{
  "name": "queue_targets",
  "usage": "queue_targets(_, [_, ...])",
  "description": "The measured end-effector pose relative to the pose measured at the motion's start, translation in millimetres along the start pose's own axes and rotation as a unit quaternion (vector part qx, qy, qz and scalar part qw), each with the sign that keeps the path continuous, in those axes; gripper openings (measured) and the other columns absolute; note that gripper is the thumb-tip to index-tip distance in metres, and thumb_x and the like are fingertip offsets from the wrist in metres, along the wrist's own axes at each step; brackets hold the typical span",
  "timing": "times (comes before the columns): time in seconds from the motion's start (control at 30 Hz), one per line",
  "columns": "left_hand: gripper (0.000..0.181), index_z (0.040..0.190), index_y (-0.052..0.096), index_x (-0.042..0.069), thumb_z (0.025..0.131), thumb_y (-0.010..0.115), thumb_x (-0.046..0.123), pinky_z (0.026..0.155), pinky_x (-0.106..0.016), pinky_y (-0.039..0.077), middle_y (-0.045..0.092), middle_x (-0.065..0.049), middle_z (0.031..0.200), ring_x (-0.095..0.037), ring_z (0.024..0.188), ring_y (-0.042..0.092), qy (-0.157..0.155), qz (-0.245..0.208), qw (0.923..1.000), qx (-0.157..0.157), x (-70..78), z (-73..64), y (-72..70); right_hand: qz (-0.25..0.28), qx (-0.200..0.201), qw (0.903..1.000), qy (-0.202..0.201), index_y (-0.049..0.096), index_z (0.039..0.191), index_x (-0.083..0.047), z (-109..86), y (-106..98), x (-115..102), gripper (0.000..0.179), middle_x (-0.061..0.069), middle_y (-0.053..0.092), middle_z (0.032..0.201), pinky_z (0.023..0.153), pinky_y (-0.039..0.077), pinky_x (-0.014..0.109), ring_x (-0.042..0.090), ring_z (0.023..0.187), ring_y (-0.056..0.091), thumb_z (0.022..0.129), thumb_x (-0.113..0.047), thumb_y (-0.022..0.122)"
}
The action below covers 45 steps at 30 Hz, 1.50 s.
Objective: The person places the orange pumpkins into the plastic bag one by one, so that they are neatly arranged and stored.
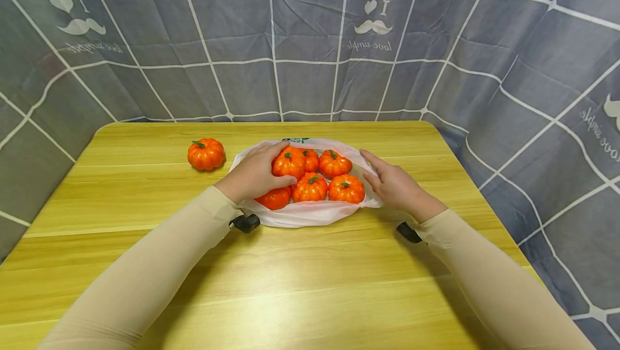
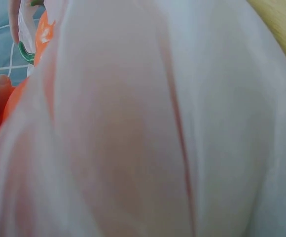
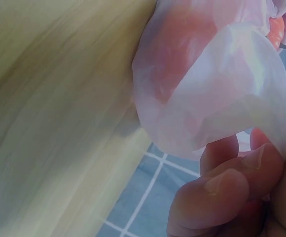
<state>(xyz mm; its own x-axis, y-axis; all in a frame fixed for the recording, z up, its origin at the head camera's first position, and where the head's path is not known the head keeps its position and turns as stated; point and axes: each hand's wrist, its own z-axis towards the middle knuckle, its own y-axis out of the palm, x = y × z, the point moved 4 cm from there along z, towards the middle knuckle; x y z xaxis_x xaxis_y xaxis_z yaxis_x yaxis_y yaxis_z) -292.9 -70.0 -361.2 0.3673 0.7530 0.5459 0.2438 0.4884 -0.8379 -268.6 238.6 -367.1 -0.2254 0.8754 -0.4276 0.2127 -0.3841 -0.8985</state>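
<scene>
A white plastic bag [image 1: 305,216] lies spread wide at the mouth on the table, with several small orange toy pumpkins [image 1: 346,189] inside. My left hand [image 1: 256,173] reaches over the bag's left side and grips one pumpkin [image 1: 289,161] between thumb and fingers, on top of the group. At the right rim, my right hand [image 1: 398,187] holds the bag's edge; the right wrist view shows its curled fingers [image 3: 212,197] against the thin plastic. White film [image 2: 133,118] fills most of the left wrist view and hides much of the left hand.
One more pumpkin [image 1: 206,154] with a green stem sits on the wooden table [image 1: 271,291], left of the bag. A grey curtain [image 1: 310,32] with white grid lines hangs behind the table and along its sides. Each wrist carries a black camera mount [image 1: 247,223].
</scene>
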Motion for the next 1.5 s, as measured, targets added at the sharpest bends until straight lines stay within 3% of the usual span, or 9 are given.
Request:
queue_targets(0.17, [0.097, 0.167, 0.031, 0.015, 0.090, 0.078, 0.049, 0.124, -0.057, 0.034, 0.043, -0.014, 0.165, -0.036, 0.151, 0.039, -0.004, 0.003, 1.0000, 0.000, 1.7, -1.7, 0.8, 0.000, 0.003, 1.0000, -0.007, 0.026, 0.168, -0.017, -1.0, 1, 2, 0.065, 0.005, 0.064, 0.072, 0.074, 0.052, 0.042, 0.019, 0.064, 0.058, 0.110, -0.026, 0.053])
queue_targets(0.4, [0.097, 0.167, 0.030, 0.016, 0.090, 0.079, 0.050, 0.124, -0.057, 0.034, 0.043, -0.015, 0.165, -0.037, 0.151, 0.039, -0.005, 0.004, 1.0000, 0.003, 3.3, -3.4, 2.5, 0.003, 0.004, 1.0000, -0.008, 0.027, 0.168, -0.016, -2.8, 3, 4, 0.064, 0.019, 0.074, 0.114, 0.097, 0.054, 0.055, 0.031, 0.091, 0.066, 0.110, -0.026, 0.053])
queue_targets(0.5, [0.097, 0.167, 0.030, 0.016, 0.090, 0.079, 0.050, 0.124, -0.057, 0.034, 0.043, -0.015, 0.164, -0.037, 0.150, 0.040, -0.004, 0.004, 1.0000, 0.004, 4.1, -4.0, 3.0, 0.008, -0.002, 1.0000, -0.003, 0.026, 0.169, -0.018, -4.1, 4, 5, 0.064, 0.021, 0.073, 0.120, 0.098, 0.053, 0.056, 0.032, 0.094, 0.066, 0.111, -0.027, 0.052])
queue_targets(0.73, [0.097, 0.167, 0.029, 0.015, 0.090, 0.078, 0.050, 0.124, -0.057, 0.034, 0.043, -0.015, 0.164, -0.037, 0.151, 0.039, -0.006, 0.006, 1.0000, 0.004, 6.3, -5.8, 4.3, 0.020, -0.021, 0.9996, 0.005, 0.023, 0.169, -0.021, -5.4, 5, 6, 0.065, 0.006, 0.061, 0.076, 0.078, 0.050, 0.042, 0.022, 0.065, 0.054, 0.111, -0.027, 0.051])
queue_targets(0.9, [0.097, 0.167, 0.029, 0.015, 0.090, 0.078, 0.050, 0.125, -0.057, 0.033, 0.043, -0.016, 0.165, -0.037, 0.151, 0.038, -0.009, 0.007, 0.9999, 0.004, 7.7, -6.7, 5.6, 0.026, -0.027, 0.9993, 0.003, 0.023, 0.169, -0.020, -5.8, 7, 8, 0.065, 0.003, 0.057, 0.070, 0.065, 0.045, 0.034, 0.018, 0.059, 0.049, 0.111, -0.026, 0.050])
queue_targets(1.1, [0.098, 0.168, 0.028, 0.016, 0.090, 0.077, 0.051, 0.125, -0.057, 0.032, 0.042, -0.016, 0.165, -0.037, 0.152, 0.037, -0.013, 0.008, 0.9999, 0.005, 9.1, -7.9, 7.2, 0.026, -0.031, 0.9992, 0.003, 0.022, 0.170, -0.020, -7.2, 7, 9, 0.065, 0.004, 0.059, 0.073, 0.071, 0.048, 0.036, 0.019, 0.062, 0.052, 0.112, -0.028, 0.050])
queue_targets(1.3, [0.098, 0.168, 0.028, 0.015, 0.090, 0.077, 0.051, 0.125, -0.057, 0.033, 0.043, -0.015, 0.165, -0.037, 0.151, 0.038, -0.011, 0.009, 0.9999, 0.008, 10.1, -8.9, 8.2, 0.023, -0.028, 0.9993, 0.006, 0.025, 0.169, -0.020, -9.1, 8, 10, 0.064, 0.013, 0.070, 0.095, 0.086, 0.051, 0.045, 0.027, 0.081, 0.061, 0.111, -0.029, 0.051])
queue_targets(1.4, [0.098, 0.167, 0.028, 0.015, 0.091, 0.077, 0.051, 0.125, -0.057, 0.033, 0.043, -0.015, 0.165, -0.037, 0.151, 0.039, -0.011, 0.008, 0.9999, 0.008, 11.2, -9.7, 8.7, 0.023, -0.026, 0.9994, 0.003, 0.026, 0.169, -0.020, -10.1, 9, 11, 0.064, 0.021, 0.071, 0.123, 0.091, 0.052, 0.048, 0.031, 0.093, 0.064, 0.111, -0.029, 0.051])
queue_targets(1.5, [0.098, 0.167, 0.028, 0.015, 0.091, 0.077, 0.051, 0.124, -0.057, 0.034, 0.043, -0.014, 0.165, -0.037, 0.150, 0.039, -0.012, 0.008, 0.9999, 0.008, 12.7, -10.6, 9.5, 0.025, -0.027, 0.9993, 0.000, 0.025, 0.169, -0.021, -11.2, 9, 12, 0.064, 0.025, 0.059, 0.148, 0.101, 0.052, 0.053, 0.035, 0.107, 0.066, 0.111, -0.029, 0.051])
